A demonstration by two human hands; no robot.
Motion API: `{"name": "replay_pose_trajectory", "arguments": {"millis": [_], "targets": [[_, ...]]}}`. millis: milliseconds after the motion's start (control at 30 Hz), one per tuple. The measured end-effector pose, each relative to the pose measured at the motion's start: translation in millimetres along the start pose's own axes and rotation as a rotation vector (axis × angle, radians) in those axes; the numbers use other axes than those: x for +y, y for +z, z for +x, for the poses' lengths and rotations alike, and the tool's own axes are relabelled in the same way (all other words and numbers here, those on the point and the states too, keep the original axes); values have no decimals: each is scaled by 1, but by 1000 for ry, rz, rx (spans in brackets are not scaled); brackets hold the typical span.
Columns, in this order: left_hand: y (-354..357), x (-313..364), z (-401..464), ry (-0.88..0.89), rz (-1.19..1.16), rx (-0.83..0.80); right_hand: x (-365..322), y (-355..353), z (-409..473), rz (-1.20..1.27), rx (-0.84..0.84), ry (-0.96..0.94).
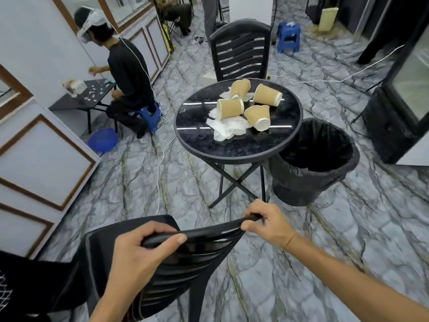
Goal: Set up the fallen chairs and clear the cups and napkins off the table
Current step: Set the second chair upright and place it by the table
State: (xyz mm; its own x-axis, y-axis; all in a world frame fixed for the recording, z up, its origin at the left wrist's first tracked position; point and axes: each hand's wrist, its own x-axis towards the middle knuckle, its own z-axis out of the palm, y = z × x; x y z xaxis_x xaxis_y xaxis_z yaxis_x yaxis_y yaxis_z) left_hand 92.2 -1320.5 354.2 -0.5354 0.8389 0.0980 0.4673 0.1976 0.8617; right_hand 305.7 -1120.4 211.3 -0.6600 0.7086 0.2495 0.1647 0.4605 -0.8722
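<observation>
A black slatted plastic chair (185, 259) is right in front of me, tilted, its top rail up. My left hand (139, 252) grips the left part of that rail and my right hand (267, 224) grips its right end. Beyond it stands a round black table (192, 140) with several tan paper cups (229, 108) lying on their sides and crumpled white napkins (226, 129) under and beside them. A second black chair (239, 52) stands upright behind the table.
A black bin (311, 177) lined with a black bag stands right of the table. At left a person sits on a blue stool (151, 115) at a low black table; a blue basin (102, 139) lies nearby. White cables (160, 173) cross the marble floor.
</observation>
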Motion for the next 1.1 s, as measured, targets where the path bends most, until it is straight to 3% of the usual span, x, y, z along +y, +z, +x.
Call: {"name": "replay_pose_trajectory", "arguments": {"millis": [167, 300, 467, 633, 767, 833, 967, 1100], "targets": [[-10, 26, 21, 91, -71, 106, -52, -30, 19, -1, 149, -40], [0, 45, 28, 187, -134, 117, -89, -77, 20, -90, 210, -70], [18, 48, 37, 177, -231, 98, -118, -116, 13, -225, 266, -117], [9, 37, 40, 219, -232, -96, -128, -117, -25, -330, 210, -68], [-35, 15, 45, 162, -233, -269, -142, -85, -51, -292, 23, -38], [-60, 3, 45, 125, -230, -269, -142, -77, -56, -267, -74, 38], [-109, -25, 41, 52, -246, -229, -128, -64, -61, -151, -87, 222], [-148, -60, 33, -17, -308, -245, -138, -24, -53, -136, -49, 190]]}}
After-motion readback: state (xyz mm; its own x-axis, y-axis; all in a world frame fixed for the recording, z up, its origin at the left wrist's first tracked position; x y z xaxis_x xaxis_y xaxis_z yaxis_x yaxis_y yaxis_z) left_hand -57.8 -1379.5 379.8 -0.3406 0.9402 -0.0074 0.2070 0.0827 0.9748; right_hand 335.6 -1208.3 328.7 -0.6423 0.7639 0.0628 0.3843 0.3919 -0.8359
